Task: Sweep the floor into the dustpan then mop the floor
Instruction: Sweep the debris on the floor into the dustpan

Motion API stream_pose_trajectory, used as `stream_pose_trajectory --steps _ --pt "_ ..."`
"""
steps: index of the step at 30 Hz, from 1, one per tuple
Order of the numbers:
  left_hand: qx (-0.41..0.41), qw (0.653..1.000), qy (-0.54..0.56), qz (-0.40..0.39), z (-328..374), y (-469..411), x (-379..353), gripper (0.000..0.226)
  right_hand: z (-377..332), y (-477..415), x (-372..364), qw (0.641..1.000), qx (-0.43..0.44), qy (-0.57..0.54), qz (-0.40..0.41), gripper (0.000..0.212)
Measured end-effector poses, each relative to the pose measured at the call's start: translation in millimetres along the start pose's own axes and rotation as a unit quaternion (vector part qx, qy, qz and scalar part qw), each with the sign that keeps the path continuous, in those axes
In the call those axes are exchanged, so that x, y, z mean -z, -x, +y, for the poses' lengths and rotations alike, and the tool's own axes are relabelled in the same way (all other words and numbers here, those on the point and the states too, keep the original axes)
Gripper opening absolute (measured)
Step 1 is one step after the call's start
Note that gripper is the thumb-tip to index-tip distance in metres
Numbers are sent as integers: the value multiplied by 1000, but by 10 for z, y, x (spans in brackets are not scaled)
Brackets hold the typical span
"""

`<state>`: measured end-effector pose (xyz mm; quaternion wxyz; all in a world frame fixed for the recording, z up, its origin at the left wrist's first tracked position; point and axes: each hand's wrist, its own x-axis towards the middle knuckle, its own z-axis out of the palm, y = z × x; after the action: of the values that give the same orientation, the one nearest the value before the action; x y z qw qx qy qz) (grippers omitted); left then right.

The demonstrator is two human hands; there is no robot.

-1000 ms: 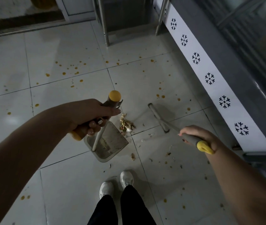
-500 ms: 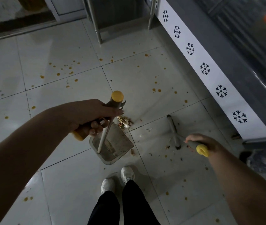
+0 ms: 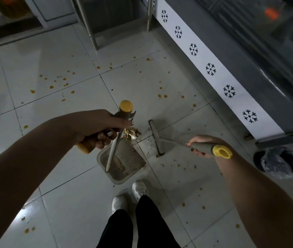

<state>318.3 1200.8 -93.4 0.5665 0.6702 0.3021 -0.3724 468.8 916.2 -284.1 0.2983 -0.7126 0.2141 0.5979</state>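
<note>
Debris pile (image 3: 131, 133) between dustpan (image 3: 124, 159) and broom head (image 3: 155, 136).

One view only, head-worn, wide angle. It faces forward and steeply down onto the floor (image 3: 61, 56). The shoes (image 3: 138, 189) sit bottom centre, almost under the lens. Forearms enter from the bottom corners, very near. Left hand (image 3: 97, 126) on the dustpan (image 3: 124, 163) is at mid-frame, and right hand (image 3: 202, 140) on the broom (image 3: 155, 136) is right of centre. The top right corner reaches the snowflake band (image 3: 211, 68) of a cabinet. Tile joints run slanted across frame.
</note>
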Motion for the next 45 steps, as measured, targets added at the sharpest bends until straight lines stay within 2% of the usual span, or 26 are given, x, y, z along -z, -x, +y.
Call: stream_pose_trajectory --steps 3,6,9,12,14,16,20,24,30,33,37,40,43,45 --pt "-8 1000 -6 -10 -28 5 -17 36 131 97 52 999 17 7 37 20" --pt "-11 1000 -20 -15 -29 4 -23 40 289 90 115 993 67 -6 98 14" --pt "-15 999 -34 -19 -29 11 -6 43 504 65 123 989 97 -35 109 7" --pt "-17 999 -39 -18 -54 13 18 41 715 64 41 976 164 -108 94 16" --pt "-18 999 -42 -19 -76 12 27 40 760 72 -66 976 151 -132 87 20" --pt "-17 999 -40 -20 -100 6 44 38 719 31 -156 984 101 -118 86 25" --pt "-13 999 -47 -21 -167 6 66 32 506 111 -322 991 48 -83 94 18" --pt "-11 998 -57 -17 -263 39 85 28 393 187 -422 994 -24 -101 39 24" --pt "-9 998 -64 -17 -369 78 72 26 449 329 -561 993 -22 -116 27 24" --pt "-10 997 -68 -40 -390 111 27 26 516 395 -598 995 -13 -89 42 21" --pt "-11 996 -75 -53 -364 136 -58 25 562 485 -608 995 -57 -39 67 28" --pt "-11 994 -83 -66 -343 133 -178 26 798 473 -583 989 -1 -37 140 27" --pt "-9 993 -91 -70 -331 113 -330 27 1159 417 -487 970 115 -152 152 14" --pt "-8 994 -88 -67 -305 104 -443 25 1327 383 -372 962 131 -168 173 9"
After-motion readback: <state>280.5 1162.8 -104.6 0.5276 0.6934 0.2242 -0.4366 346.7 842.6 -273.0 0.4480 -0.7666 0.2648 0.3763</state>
